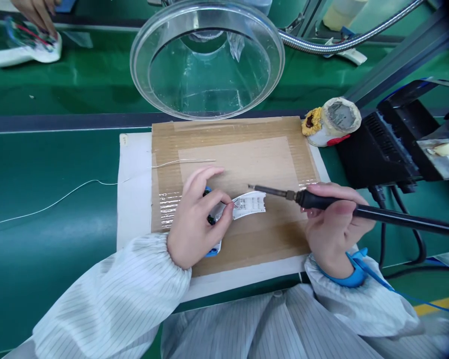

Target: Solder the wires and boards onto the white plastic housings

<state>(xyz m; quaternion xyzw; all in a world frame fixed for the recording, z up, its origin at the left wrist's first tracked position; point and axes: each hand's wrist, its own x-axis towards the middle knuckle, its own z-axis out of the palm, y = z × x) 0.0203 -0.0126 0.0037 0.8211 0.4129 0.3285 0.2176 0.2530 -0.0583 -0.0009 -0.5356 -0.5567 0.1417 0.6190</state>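
Note:
My right hand [335, 224] grips a soldering iron [322, 201] by its dark handle, the tip pointing left above the cardboard. Its tip is close to a white plastic housing [250, 204], apart from it as far as I can tell. Over the left part of this housing lies my left hand [200, 219], thumb and forefinger pinched together at the housing's narrow part. What sits in the pinch is too small to name. Blue edges and dark parts show around that hand, mostly covered by it. A thin solder wire [183, 160] lies on the cardboard beyond my left hand.
A cardboard sheet [284, 239] lies on a white board [134, 199]. Above its far edge hangs a round clear magnifier [209, 99]. A tip-cleaner pot [340, 122] and a black soldering station [377, 144] stand at right. Another person's hand [39, 15] handles a white part at far left.

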